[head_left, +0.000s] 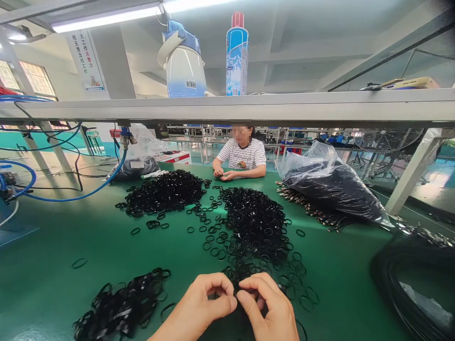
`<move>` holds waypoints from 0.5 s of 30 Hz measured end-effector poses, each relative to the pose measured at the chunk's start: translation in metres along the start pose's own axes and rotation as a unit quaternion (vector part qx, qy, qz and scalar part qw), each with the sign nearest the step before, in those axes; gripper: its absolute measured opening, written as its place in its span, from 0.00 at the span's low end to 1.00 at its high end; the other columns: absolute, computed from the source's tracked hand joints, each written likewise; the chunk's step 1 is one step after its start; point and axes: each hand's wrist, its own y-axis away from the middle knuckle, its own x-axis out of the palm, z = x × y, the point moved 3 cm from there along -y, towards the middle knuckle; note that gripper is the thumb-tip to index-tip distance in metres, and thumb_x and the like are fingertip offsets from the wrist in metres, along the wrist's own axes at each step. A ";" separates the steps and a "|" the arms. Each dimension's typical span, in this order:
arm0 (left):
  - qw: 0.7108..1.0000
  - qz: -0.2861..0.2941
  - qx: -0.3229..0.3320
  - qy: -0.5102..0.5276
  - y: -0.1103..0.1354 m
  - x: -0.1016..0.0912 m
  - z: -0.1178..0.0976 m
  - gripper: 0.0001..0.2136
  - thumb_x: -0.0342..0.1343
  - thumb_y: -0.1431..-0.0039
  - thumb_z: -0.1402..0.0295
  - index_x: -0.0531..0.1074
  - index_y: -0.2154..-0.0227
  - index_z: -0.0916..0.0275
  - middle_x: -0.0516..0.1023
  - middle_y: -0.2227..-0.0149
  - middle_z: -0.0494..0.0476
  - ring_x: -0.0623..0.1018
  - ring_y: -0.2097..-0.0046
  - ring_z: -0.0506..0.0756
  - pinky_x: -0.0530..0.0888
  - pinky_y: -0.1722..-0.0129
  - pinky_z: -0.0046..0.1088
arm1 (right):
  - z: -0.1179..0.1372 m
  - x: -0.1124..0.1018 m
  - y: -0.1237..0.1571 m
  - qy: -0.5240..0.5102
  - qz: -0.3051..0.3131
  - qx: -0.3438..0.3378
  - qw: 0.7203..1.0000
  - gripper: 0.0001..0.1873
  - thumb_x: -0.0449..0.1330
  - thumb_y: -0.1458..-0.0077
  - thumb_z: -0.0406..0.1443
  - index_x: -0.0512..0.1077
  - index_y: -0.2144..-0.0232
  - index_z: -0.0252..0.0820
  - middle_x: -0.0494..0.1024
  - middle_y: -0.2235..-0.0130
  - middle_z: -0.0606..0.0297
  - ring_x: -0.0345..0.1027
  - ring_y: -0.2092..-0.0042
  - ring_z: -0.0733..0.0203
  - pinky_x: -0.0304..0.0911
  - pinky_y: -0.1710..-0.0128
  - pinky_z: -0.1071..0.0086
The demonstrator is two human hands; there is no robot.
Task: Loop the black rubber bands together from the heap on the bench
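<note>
My left hand (206, 303) and my right hand (270, 308) meet at the front middle of the table, their fingertips almost touching. Each has thumb and forefinger pinched together. Something dark shows between the fingertips, but it blends with the black rings behind, so I cannot make out what it is. Just beyond my hands spreads a big pile of thin black rings (254, 222), with loose ones scattered around it. To the left of my left hand lies a smaller heap of black rings (124, 303). One single ring (167, 310) rests beside my left wrist.
Another ring pile (167, 189) lies farther back, near a person (243, 154) seated across the green table (53, 284). A plastic bag of black cables (330, 184) and a cable coil (391, 284) occupy the right. Overhead, a shelf (227, 108) carries a thermos (186, 66) and a spray can (237, 61).
</note>
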 end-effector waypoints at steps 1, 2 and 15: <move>1.000 -0.007 -0.007 0.009 0.000 -0.001 0.000 0.06 0.57 0.54 0.66 0.69 0.77 0.63 0.66 0.77 0.47 0.63 0.71 0.50 0.60 0.71 0.24 | 0.001 0.000 0.000 0.005 -0.005 0.003 1.000 0.07 0.54 0.44 0.38 0.72 0.71 0.47 0.71 0.69 0.71 0.63 0.72 0.69 0.56 0.74 0.78; 1.000 -0.014 -0.014 0.015 0.000 -0.002 0.000 0.06 0.57 0.54 0.65 0.69 0.77 0.63 0.66 0.77 0.47 0.63 0.72 0.50 0.60 0.72 0.23 | 0.002 0.000 0.000 0.010 -0.004 0.003 1.000 0.08 0.54 0.43 0.39 0.71 0.71 0.46 0.71 0.69 0.71 0.63 0.72 0.69 0.56 0.74 0.77; 0.997 -0.009 0.011 -0.082 0.003 0.001 0.004 0.09 0.49 0.44 0.62 0.65 0.74 0.62 0.62 0.76 0.45 0.61 0.72 0.50 0.58 0.73 0.23 | -0.009 -0.001 -0.002 0.010 0.005 0.047 0.999 0.13 0.51 0.43 0.42 0.68 0.75 0.43 0.68 0.73 0.69 0.62 0.71 0.63 0.54 0.73 0.73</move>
